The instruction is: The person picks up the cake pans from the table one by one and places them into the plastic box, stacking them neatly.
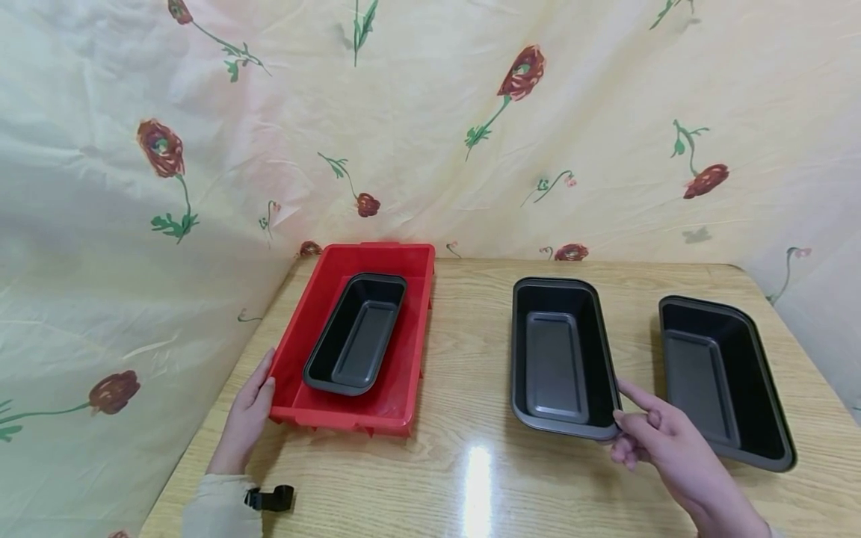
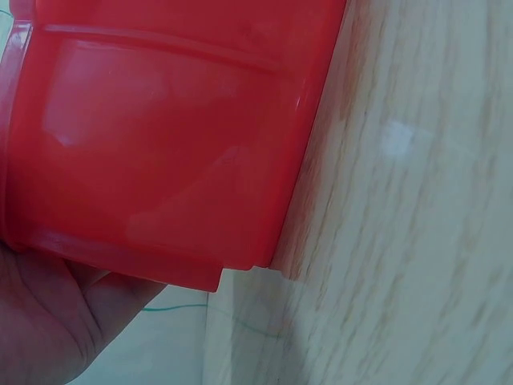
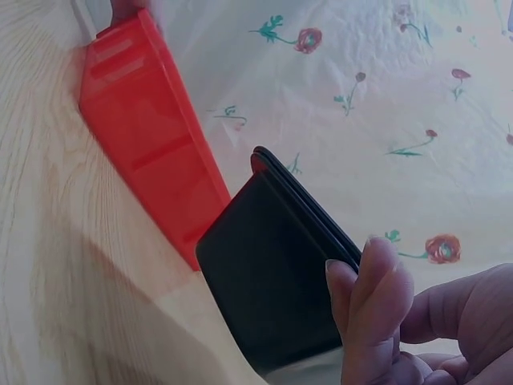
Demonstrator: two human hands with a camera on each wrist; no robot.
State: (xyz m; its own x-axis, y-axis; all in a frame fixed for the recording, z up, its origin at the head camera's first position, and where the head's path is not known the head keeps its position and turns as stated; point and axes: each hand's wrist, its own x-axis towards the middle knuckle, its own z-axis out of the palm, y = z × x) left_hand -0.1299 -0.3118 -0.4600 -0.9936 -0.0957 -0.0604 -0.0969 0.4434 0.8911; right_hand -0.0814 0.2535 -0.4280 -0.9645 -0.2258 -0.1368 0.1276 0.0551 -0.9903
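A red plastic tray (image 1: pixel 418 336) stands on the left of the table, and a dark loaf pan (image 1: pixel 366 340) lies in it. My left hand (image 1: pixel 247 415) grips the tray's near left corner, thumb by the rim; some of its fingers are hidden by the tray. My right hand (image 1: pixel 662 441) pinches the near right corner of a second loaf pan (image 1: pixel 554 366) between thumb and fingers. In the right wrist view this pan (image 3: pixel 272 265) shows its dark outer side, close to the red tray (image 3: pixel 152 136) in that view.
A third dark loaf pan (image 1: pixel 702 381) lies to the right, beyond my right hand. Wooden tabletop (image 1: pixel 464 329) shows between the tray and the held pan. A flowered cloth (image 1: pixel 417 134) hangs along the back and left side of the table.
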